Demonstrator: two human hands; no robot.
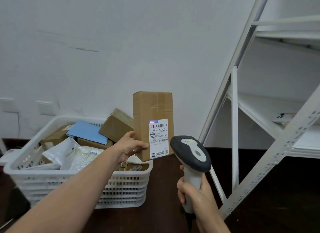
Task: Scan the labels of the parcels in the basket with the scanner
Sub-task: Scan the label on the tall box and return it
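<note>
My left hand (pixel 129 147) holds a tall brown cardboard parcel (pixel 152 109) upright above the right end of the white plastic basket (pixel 121 186). The parcel's white shipping label (pixel 158 138) faces me, and a red scanner light falls on its top left corner. My right hand (pixel 197 193) grips the handle of a grey and white handheld scanner (pixel 191 153), whose head points at the label from the lower right, a short way off. The basket holds several parcels: brown boxes, a blue envelope (pixel 88 131) and white plastic mailers (pixel 69 154).
The basket stands on a dark wooden surface (pixel 164 180) against a white wall. A white metal shelving rack (pixel 259 111) rises at the right, close to the scanner. Wall sockets (pixel 45 108) sit low on the wall at the left.
</note>
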